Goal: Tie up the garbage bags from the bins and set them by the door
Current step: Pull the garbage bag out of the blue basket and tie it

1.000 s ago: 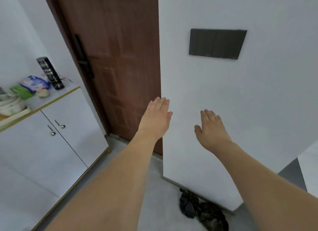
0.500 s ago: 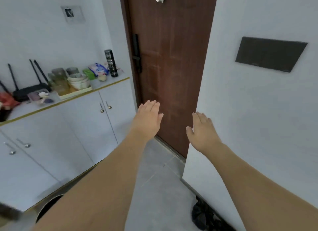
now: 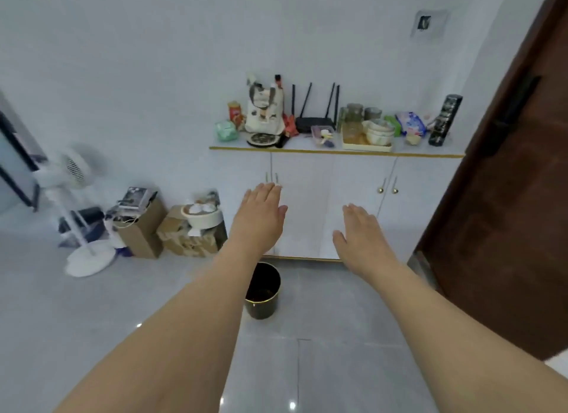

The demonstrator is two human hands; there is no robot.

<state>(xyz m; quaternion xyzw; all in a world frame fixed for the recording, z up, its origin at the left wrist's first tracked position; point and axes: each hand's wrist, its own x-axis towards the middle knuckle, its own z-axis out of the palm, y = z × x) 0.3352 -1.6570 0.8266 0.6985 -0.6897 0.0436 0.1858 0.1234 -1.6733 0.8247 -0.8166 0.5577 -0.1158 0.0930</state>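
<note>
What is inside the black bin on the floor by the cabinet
The black bin shows a dark, shiny inside with no clear bag rim. The left forearm covers its left edge, and the bottom is too dark to judge.

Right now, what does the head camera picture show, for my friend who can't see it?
Two bare arms reach forward, left hand and right hand open, holding nothing. A small black bin stands on the grey floor before a white cabinet with a cluttered top; a brown door is at right.

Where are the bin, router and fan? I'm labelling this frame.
bin (image 3: 263, 302), head view, front wall.
router (image 3: 314, 124), head view, black body.
fan (image 3: 74, 167), head view, round grille.
</note>
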